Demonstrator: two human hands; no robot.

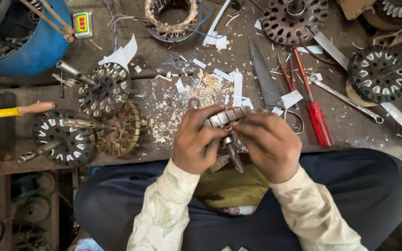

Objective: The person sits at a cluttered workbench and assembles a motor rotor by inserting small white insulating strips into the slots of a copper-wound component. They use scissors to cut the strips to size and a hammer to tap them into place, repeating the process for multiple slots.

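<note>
Both of my hands hold a small round motor core [226, 117] with a slotted metal rim and a short shaft [233, 155] pointing down toward my lap. My left hand [195, 141] grips its left side with curled fingers. From the right, my right hand [270, 144] closes over the core. The core hangs just above the front edge of a dark, worn workbench [164, 60]. White paper strips and pale shavings [196, 95] lie on the bench right behind my hands.
Large scissors [266, 83] and a red-handled screwdriver [313, 114] lie to the right, beside a spanner [345, 97]. Several slotted motor discs [103, 88] with shafts sit at the left. A wound stator [170, 18] and a blue bucket [33, 46] stand at the back. A yellow-handled tool [10, 111] pokes in from the left.
</note>
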